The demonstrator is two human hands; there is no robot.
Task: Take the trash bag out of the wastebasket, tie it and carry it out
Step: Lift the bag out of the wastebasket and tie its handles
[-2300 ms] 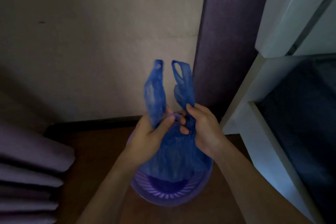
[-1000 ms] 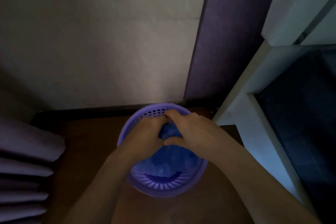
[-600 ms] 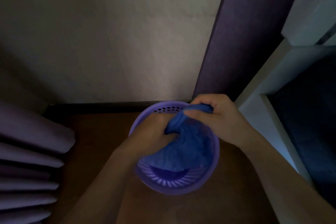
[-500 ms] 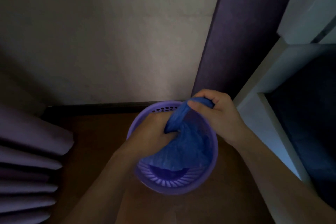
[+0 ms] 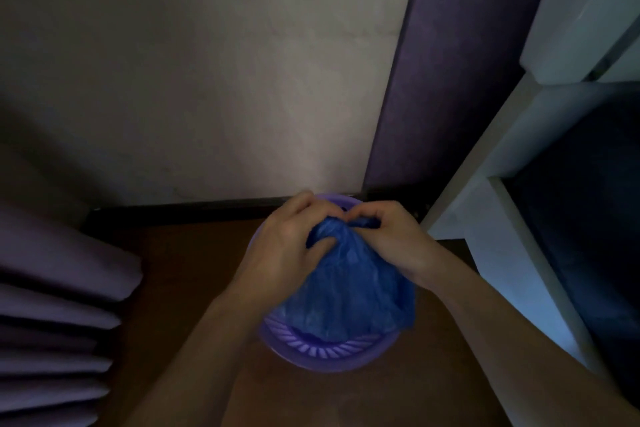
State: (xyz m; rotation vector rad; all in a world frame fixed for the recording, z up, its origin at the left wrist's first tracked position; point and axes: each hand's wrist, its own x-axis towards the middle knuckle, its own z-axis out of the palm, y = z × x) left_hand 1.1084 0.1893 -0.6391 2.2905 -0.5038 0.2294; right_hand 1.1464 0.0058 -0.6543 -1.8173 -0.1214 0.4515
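A blue plastic trash bag [image 5: 349, 291] sits in a round purple wastebasket [image 5: 329, 354] on the brown floor by the wall. The bag's top is gathered into a bunch above the basket. My left hand [image 5: 287, 246] grips the left side of that bunch with curled fingers. My right hand [image 5: 391, 239] pinches the right side, its fingertips meeting the left hand's over the bag's top. The bag's handles are hidden inside my hands.
A pale wall [image 5: 207, 80] with a dark baseboard stands just behind the basket. A purple panel [image 5: 450, 62] rises at the right. A white shelf unit [image 5: 502, 218] stands close on the right. Purple curtain folds [image 5: 52, 305] lie at the left.
My right hand has moved left from the basket's far right rim to meet my left hand. The bag's top is now bunched tighter and the bag stands higher in the basket.
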